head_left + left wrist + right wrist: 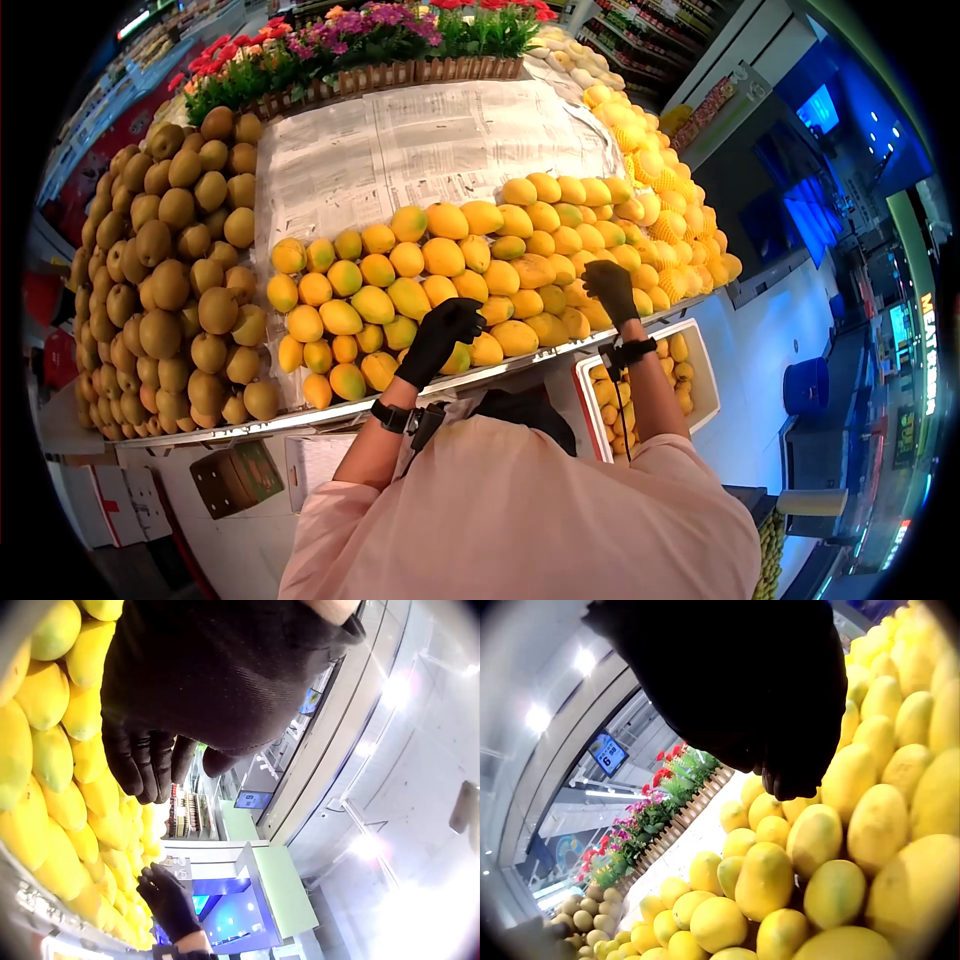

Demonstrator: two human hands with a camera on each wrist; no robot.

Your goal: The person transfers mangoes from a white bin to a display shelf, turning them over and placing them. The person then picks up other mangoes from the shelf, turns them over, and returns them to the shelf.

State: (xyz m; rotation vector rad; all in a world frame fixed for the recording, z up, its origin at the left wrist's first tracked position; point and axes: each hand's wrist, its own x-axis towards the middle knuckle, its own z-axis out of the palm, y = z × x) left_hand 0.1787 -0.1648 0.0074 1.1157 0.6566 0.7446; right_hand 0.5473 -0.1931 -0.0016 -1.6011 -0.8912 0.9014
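Note:
Both hands wear black gloves and hover over the front rows of yellow mangoes on a sloping display. In the head view the left hand is just above the front edge, left of the right hand. The left wrist view shows the left hand with loosely bent fingers, thumb apart, and nothing in it. Across from it, the right hand has its fingers extended. In the right wrist view the right hand is a dark shape overlapping several mangoes; its palm is hidden.
Newspaper-like sheets cover the slope behind the mangoes. Brown round fruit is piled left; net-wrapped yellow fruit stands right. Flowers line the back behind a small fence. A white foam box with more mangoes sits below the right arm.

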